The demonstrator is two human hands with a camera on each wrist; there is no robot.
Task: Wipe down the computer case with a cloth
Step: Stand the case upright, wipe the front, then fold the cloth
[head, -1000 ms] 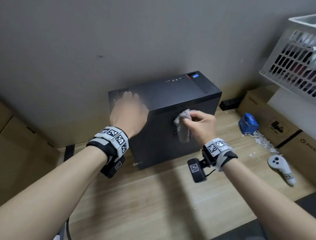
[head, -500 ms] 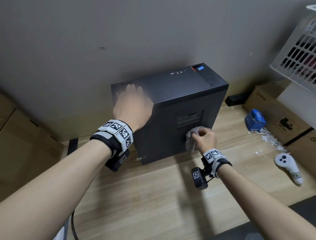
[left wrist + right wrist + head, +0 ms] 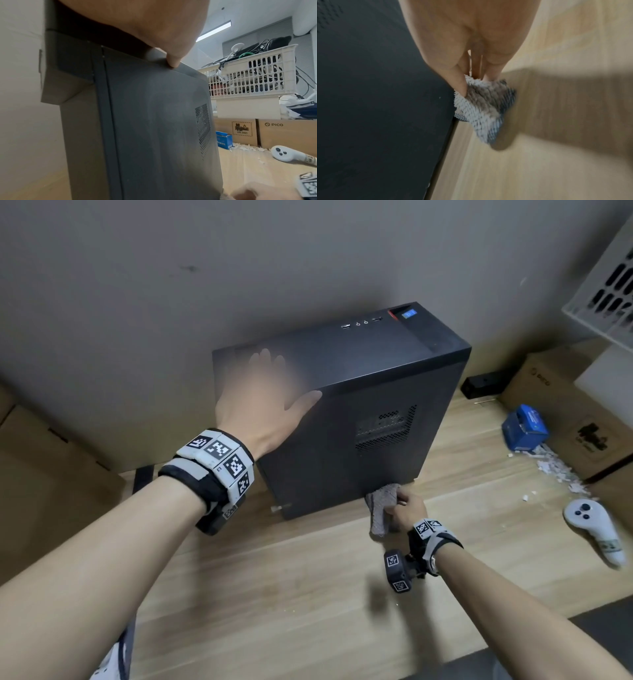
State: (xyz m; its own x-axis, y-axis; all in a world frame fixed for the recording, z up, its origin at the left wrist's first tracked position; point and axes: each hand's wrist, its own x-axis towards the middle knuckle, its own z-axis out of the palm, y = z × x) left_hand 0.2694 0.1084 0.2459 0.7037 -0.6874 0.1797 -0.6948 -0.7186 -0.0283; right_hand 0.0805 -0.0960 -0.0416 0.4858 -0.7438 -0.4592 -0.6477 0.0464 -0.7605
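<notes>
Left hand [image 3: 263, 402] lay flat, fingers straight, on case [image 3: 342, 419] top, rear-left corner; thumb at top edge. Case stood upright at floor's back edge, against wall. You had right hand [image 3: 407, 508] pinching cloth [image 3: 382, 508] at case's bottom edge, side panel, cloth trailing onto floor [image 3: 274, 594]. Case looked heavy, stiff, smooth: brace top, don't lift. Cloth soft, limp: bunch it, grip firmly. Controller [image 3: 592, 529] lay near floor's right edge.

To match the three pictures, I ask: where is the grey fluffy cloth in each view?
Head: grey fluffy cloth low, right of centre, at the case's bottom edge.
Left wrist: not visible.
Right wrist: centre, pinched by the right hand.
Shared landmark: the black metal computer case, its side panel in all views.
</notes>
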